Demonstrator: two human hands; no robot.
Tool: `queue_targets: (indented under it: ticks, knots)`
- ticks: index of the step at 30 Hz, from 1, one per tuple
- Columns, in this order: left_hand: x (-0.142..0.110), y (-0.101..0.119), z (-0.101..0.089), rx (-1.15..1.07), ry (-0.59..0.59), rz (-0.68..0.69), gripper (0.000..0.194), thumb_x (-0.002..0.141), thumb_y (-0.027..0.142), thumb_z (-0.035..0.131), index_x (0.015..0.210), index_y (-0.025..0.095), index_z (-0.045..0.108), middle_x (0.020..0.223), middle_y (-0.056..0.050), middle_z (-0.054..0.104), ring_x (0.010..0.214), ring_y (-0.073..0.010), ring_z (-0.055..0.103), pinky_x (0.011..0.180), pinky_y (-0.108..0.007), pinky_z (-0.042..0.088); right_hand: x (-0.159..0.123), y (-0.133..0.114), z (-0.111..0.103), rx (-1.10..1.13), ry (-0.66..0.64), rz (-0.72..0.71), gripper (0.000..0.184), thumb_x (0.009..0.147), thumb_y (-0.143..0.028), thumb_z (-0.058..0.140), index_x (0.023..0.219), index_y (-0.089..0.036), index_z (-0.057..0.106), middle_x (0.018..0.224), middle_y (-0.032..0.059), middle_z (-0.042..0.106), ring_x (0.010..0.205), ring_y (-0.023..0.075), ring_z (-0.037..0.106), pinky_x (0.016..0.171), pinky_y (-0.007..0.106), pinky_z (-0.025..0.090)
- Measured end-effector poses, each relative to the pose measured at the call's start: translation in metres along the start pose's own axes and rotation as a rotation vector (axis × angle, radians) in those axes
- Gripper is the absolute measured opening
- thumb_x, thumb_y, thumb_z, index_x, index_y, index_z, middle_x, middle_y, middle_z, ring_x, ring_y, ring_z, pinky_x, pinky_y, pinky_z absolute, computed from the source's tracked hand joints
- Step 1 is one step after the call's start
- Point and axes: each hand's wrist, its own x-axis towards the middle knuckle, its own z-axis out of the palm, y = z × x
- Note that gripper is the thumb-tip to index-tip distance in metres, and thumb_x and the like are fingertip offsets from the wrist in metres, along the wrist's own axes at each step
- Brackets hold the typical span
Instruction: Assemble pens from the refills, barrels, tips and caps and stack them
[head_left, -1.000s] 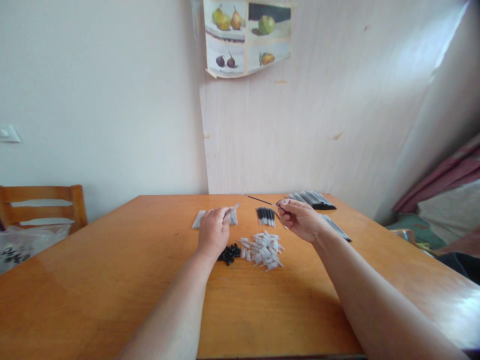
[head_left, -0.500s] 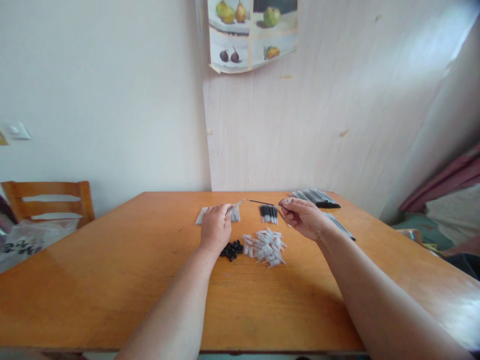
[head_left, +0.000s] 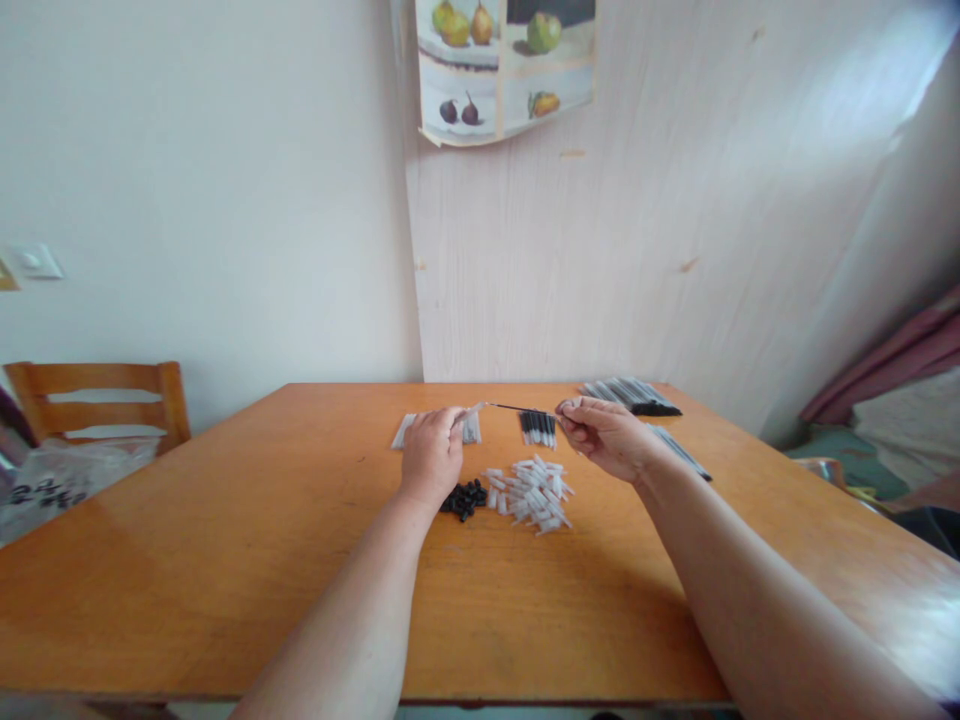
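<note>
My left hand [head_left: 433, 452] is closed on a pale, translucent pen barrel [head_left: 474, 411] whose end points up and right. Between the pinched fingers of my right hand [head_left: 602, 435] is a thin dark pen refill [head_left: 511, 407], its tip pointing left. That tip is at the barrel's end; whether it has entered cannot be made out. Behind my left hand lies a row of pale tubes [head_left: 472, 430], partly covered by it. Below the hands are a heap of small black caps [head_left: 465, 501] and a heap of white tapered pieces [head_left: 534, 497].
A row of black-and-white pen parts [head_left: 538, 428] lies between the hands. Bundles of thin black-ended sticks [head_left: 628, 394] rest at the table's far right, partly behind my right hand. A wooden chair [head_left: 97, 378] with a plastic bag stands left of the wooden table [head_left: 300, 560].
The refill's tip has come down and met the end of the barrel. The whole view has shifted slightly since the first frame; both hands keep their grip.
</note>
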Motion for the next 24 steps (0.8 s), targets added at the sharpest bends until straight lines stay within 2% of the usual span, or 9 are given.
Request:
queue_targets:
  ticks: [14,24]
  knots:
    - [-0.001,-0.005,0.006,0.004,0.006,0.065,0.026,0.091,0.021,0.047,0.111,0.024,0.063,0.108,-0.006,0.069,0.101,-0.0233,0.059,0.091,-0.039,0.044,0.003,0.003,-0.008,-0.014,0.036,0.037,0.022,0.068,-0.026,0.078,0.077,-0.012,0.065,0.063,-0.0007,0.052,0.051,0.0039,0.038,0.041,0.017,0.02]
    - [-0.001,0.001,0.003,0.026,-0.077,0.119,0.025,0.09,0.021,0.048,0.109,0.026,0.065,0.113,-0.005,0.068,0.106,-0.0237,0.058,0.093,-0.041,0.042,0.003,-0.001,-0.01,-0.013,0.092,0.061,0.02,0.066,-0.023,0.078,0.073,-0.011,0.064,0.059,-0.0012,0.051,0.047,0.0026,0.036,0.039,0.015,0.017]
